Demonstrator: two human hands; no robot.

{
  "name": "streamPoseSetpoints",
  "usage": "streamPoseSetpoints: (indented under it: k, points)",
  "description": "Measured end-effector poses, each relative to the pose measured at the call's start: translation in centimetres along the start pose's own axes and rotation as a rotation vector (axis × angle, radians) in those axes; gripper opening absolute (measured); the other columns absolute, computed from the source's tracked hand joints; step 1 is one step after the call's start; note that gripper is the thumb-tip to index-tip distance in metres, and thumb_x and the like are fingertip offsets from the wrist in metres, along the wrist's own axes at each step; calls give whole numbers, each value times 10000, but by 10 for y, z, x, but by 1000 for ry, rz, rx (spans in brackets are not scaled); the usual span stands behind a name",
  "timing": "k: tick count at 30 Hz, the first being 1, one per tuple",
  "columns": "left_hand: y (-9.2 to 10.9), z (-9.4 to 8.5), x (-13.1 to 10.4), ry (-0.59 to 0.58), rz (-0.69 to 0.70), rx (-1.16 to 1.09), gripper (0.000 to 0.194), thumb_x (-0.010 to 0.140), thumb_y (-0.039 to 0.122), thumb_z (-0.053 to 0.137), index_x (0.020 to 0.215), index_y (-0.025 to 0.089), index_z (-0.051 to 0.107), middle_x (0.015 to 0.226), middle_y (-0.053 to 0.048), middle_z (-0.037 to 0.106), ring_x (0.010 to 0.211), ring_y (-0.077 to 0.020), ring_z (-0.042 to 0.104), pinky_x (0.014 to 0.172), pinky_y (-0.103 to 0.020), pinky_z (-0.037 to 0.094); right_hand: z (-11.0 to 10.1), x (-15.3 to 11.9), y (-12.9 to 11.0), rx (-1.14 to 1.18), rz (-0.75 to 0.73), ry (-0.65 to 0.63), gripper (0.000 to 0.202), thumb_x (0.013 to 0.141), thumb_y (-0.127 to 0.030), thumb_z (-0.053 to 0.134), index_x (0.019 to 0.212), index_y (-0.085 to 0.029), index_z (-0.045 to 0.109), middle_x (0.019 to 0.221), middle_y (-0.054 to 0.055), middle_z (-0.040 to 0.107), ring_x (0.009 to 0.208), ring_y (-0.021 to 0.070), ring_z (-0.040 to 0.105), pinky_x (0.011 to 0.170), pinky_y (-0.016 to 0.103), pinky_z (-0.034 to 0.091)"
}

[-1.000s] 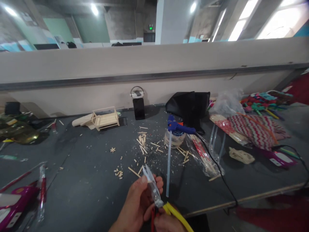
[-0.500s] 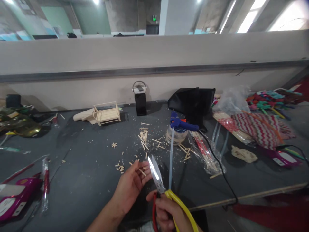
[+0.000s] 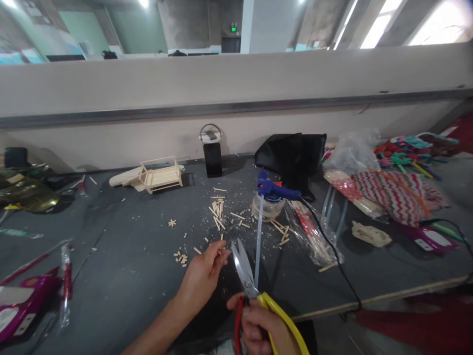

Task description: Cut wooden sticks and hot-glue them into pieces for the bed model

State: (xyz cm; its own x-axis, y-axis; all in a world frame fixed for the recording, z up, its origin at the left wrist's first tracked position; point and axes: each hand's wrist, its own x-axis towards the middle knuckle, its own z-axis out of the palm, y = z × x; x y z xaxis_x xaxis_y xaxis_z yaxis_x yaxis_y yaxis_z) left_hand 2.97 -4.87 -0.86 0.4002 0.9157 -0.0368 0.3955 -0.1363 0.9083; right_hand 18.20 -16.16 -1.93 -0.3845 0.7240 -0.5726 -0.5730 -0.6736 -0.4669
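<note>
My right hand (image 3: 254,320) grips scissors (image 3: 244,271) with one red and one yellow handle. Their blades are parted a little and point up and away from me. Just left of the tips, my left hand (image 3: 203,271) has its fingers drawn together on a thin wooden stick, which the fingers now mostly hide. Beyond both hands lies a loose pile of thin wooden sticks (image 3: 218,209). Short cut pieces (image 3: 181,258) are heaped left of my left hand. A small star-shaped piece (image 3: 172,223) made of cut bits lies farther back.
A small wooden model (image 3: 161,177) and a phone (image 3: 213,160) stand near the wall. A blue glue gun (image 3: 275,189) rests on a round jar (image 3: 268,209), its cord trailing right. Bagged sticks (image 3: 312,231), a knitted piece (image 3: 391,192) and a purple device (image 3: 27,308) lie around.
My left hand has turned from palm up to fingers pinched, so the stick that lay across them is mostly covered. The scissors have shifted slightly right and stay parted.
</note>
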Motion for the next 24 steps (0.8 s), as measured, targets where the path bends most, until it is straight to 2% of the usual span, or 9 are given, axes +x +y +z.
streamPoseSetpoints:
  k: [5, 7, 9, 11, 13, 15, 17, 20, 24]
  points:
    - [3, -1, 3, -14, 129, 109, 238, 895, 213, 514, 999, 265, 722, 981, -25, 762, 896, -194, 701, 801, -281, 510, 3, -2, -3, -1, 6, 11, 350, 697, -388, 717, 964, -180, 628, 508, -108, 380, 383, 11, 237, 376, 168, 130]
    - [4, -2, 4, 32, 173, 87, 211, 873, 226, 563, 972, 260, 746, 1032, -42, 744, 939, -199, 683, 841, -286, 496, 3, -3, -3, -13, 0, 4, 354, 701, -390, 713, 971, -177, 629, 511, -107, 377, 387, 13, 236, 377, 168, 130]
    - [7, -5, 6, 105, 173, 40, 173, 839, 267, 619, 922, 248, 769, 1020, -60, 718, 903, -198, 667, 795, -279, 502, 2, -3, -2, -26, -16, -8, 364, 712, -406, 707, 981, -176, 625, 513, -109, 374, 387, 15, 237, 379, 170, 139]
    - [10, -8, 6, 171, 69, -89, 174, 824, 314, 640, 891, 227, 775, 870, -53, 685, 726, -160, 636, 648, -251, 497, 0, -3, 1, -54, -41, -27, 385, 725, -436, 699, 997, -176, 616, 518, -107, 387, 388, 19, 254, 383, 174, 163]
    - [14, -11, 6, 190, -90, -321, 202, 815, 343, 655, 911, 203, 763, 728, -21, 640, 593, -121, 575, 559, -228, 471, -1, -3, 4, -91, -78, -31, 441, 731, -486, 693, 1029, -175, 603, 528, -101, 410, 398, 30, 291, 393, 181, 196]
    - [19, -13, 4, 193, -205, -566, 223, 781, 334, 699, 932, 176, 742, 709, -13, 646, 595, -113, 577, 582, -227, 488, 0, -5, 7, -155, -134, -3, 509, 743, -539, 672, 1076, -164, 586, 533, -92, 433, 420, 48, 338, 413, 191, 232]
    - [24, -13, 2, 203, -253, -717, 241, 724, 305, 757, 908, 151, 727, 754, -27, 674, 650, -125, 609, 627, -238, 513, 4, -8, 7, -261, -199, 46, 560, 774, -580, 629, 1115, -141, 568, 510, -89, 439, 434, 67, 372, 436, 206, 266]
    - [31, -10, -3, 233, -277, -758, 215, 707, 296, 771, 831, 136, 698, 730, -28, 681, 617, -126, 615, 590, -237, 515, 14, -11, 4, -417, -262, 92, 607, 804, -616, 578, 1134, -106, 558, 504, -83, 446, 464, 83, 411, 495, 226, 334]
    - [36, -8, -11, 235, -257, -664, 188, 742, 316, 734, 765, 142, 667, 661, -8, 668, 540, -113, 596, 531, -226, 499, 23, -12, 0, -459, -251, 122, 671, 749, -668, 600, 1126, -115, 548, 530, -82, 450, 441, 72, 377, 467, 220, 316]
